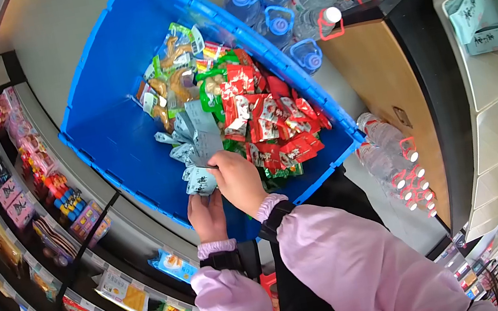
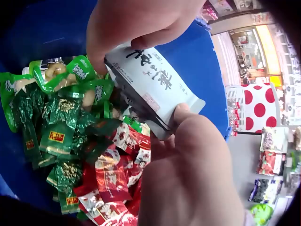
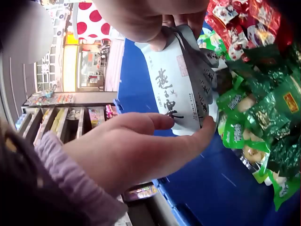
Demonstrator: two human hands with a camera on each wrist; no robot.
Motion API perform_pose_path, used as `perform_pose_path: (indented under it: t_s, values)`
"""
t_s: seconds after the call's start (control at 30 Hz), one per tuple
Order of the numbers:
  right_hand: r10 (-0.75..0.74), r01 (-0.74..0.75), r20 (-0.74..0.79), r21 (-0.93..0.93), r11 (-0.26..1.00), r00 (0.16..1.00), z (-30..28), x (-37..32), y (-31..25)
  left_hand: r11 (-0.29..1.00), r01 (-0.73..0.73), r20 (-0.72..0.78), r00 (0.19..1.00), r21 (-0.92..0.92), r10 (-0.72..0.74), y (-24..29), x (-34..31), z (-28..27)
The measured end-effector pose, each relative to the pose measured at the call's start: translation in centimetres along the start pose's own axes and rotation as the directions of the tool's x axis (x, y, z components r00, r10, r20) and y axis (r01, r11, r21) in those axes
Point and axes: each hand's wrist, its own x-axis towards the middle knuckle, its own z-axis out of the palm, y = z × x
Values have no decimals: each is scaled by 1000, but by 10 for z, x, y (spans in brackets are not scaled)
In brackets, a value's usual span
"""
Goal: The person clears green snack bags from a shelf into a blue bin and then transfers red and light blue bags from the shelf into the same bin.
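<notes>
The left hand [image 1: 208,217] pinches the near end of a bundle of pale packets [image 1: 201,180], its thumb laid flat over the printed face and its other fingers beneath. The right hand [image 1: 239,180] is clamped on the same bundle with thumb and forefinger, gripping the opposite end. Held between the two hands, the bundle shows several layered edges; gripping it at both ends probably keeps the thin layers squared together and stops them from sliding apart.

Just beyond the hands, other pale packets [image 1: 203,122] lean loosely against one another inside the blue crate [image 1: 106,61], over which both hands work. Beyond and to the right of the right hand lie red packets [image 1: 249,115], heaped with dark green packets [image 2: 59,132] and bright green packets [image 1: 209,94]. Farther past the hands sit clear-fronted bags [image 1: 177,88] with brown contents. Each kind lies mostly with its own, perhaps so that it can be told apart at a glance.

Outside the crate, stocked shelves [image 1: 86,269] run to the left of the left hand. Well to the right of the right hand are clear bottles [image 1: 389,157], a wooden cabinet [image 1: 372,60] and a white rack [image 1: 477,108].
</notes>
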Motion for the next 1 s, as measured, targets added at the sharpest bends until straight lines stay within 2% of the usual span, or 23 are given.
perform_pose_path:
  t_s: [0.07,0.17,0.27,0.37,0.47,0.57,0.6,0.67,0.7,0.73,0.77,0.83,0.87,0.9,0.93,0.97,1.0]
  values:
    - [10,-6,54,-61,998,998,12,-8,5,997,24,-86,996,69,-18,-1,11,-11]
    - [35,-7,189,-146,989,981,19,-19,11,984,23,-39,999,179,-16,-4,14,-12]
    - [81,-2,290,-262,965,954,22,-26,15,982,87,-56,995,167,-79,-6,16,-13]
    - [100,14,340,-318,948,935,23,-32,18,990,62,-29,998,129,-59,-10,20,-15]
    - [68,33,316,-303,953,946,20,-36,21,988,100,-5,995,122,-100,-11,21,-17]
    - [106,-18,309,-276,961,945,1,-35,8,953,86,-208,978,289,-26,-3,-13,19]
    - [133,-50,320,-257,965,938,-5,-35,6,973,96,-153,986,209,-64,-2,-9,8]
    - [93,-31,309,-200,979,947,-28,-37,-2,989,142,-42,989,51,-139,-1,1,-14]
    - [56,-6,284,-175,985,957,-39,-40,-2,928,-35,137,990,371,-18,-10,10,-32]
    - [28,24,288,-176,984,957,-55,-40,-7,925,-39,75,997,378,12,-8,-20,-3]
    - [4,22,267,-93,995,964,-82,-39,-17,922,-43,12,999,385,41,-4,-51,28]
    - [-7,11,283,-11,1000,959,-134,-35,-32,888,-115,78,993,444,90,-4,-77,58]
    - [-66,68,231,-1,998,971,-160,-35,-34,888,-142,116,988,438,101,-7,-89,73]
    - [-60,49,196,61,997,979,-190,-34,-38,886,-169,147,982,433,115,-12,-106,89]
    - [-102,95,138,59,994,985,-221,-34,-41,800,-304,304,939,518,160,-21,-115,101]
    - [-59,51,87,94,994,994,-253,-33,-45,700,-450,452,869,555,201,-29,-124,112]
    - [-24,24,2,161,987,1000,-283,-33,-47,823,-362,440,885,438,155,-34,-149,145]
